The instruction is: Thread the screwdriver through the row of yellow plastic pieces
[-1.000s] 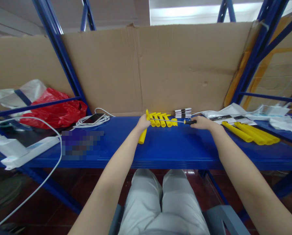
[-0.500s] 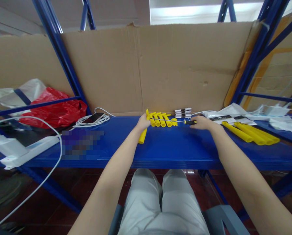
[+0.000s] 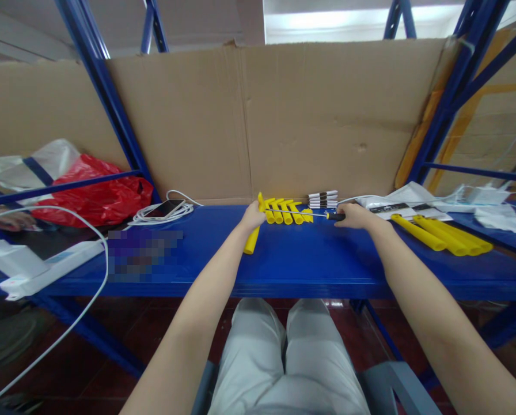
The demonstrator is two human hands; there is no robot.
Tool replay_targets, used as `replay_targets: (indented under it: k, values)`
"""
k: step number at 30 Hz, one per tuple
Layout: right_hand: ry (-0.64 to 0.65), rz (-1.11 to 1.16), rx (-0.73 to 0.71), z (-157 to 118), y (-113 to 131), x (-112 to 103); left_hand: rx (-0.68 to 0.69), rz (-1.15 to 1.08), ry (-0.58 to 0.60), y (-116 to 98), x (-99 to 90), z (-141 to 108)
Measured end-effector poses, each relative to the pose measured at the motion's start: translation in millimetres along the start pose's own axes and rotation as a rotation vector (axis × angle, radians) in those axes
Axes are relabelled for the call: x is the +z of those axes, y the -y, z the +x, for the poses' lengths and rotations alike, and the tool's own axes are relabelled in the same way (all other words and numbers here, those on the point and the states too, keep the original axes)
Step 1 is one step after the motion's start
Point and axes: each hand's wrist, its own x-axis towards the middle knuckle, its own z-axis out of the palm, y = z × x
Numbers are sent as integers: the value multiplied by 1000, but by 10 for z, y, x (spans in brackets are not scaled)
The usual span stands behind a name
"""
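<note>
My left hand point(image 3: 254, 215) is closed around a yellow part point(image 3: 251, 241), whose tube end points down toward me and whose top shows above the fingers. My right hand point(image 3: 351, 216) grips the black handle of a screwdriver point(image 3: 336, 217). The thin shaft runs left, its tip end close to the part in my left hand; exact contact is too small to make out. Just behind the shaft, several yellow pieces point(image 3: 288, 217) lie in a row on the blue table point(image 3: 310, 259).
Behind the row lies a stack of white-and-black items point(image 3: 322, 199). Several yellow tubes point(image 3: 456, 236) rest at the right. At the left are a coiled white cable point(image 3: 163, 212), a power strip point(image 3: 59, 268) and a red bag point(image 3: 98, 190). Cardboard point(image 3: 310, 121) stands behind.
A person's hand now shows at the far left beside the red bag. My own hands have hardly moved.
</note>
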Motion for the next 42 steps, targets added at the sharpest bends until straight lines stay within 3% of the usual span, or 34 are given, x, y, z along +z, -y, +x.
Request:
replay_targets:
  k: [6,18,25,33,42]
  values:
    - [54,32,-18,22,-5,15,1,14,-4,-7,-7,-17]
    - [11,-25,34,-20,39,-15,-22,-6,-3,-42,-10,-48]
    - [73,22,1,-15,52,-26,-13,-9,5,-66,-18,-75]
    - [-3,-31,48,9,24,22,-29,32,2,-44,4,-45]
    - [40,-5,61,16,-8,47,8,9,-5,-41,5,-39]
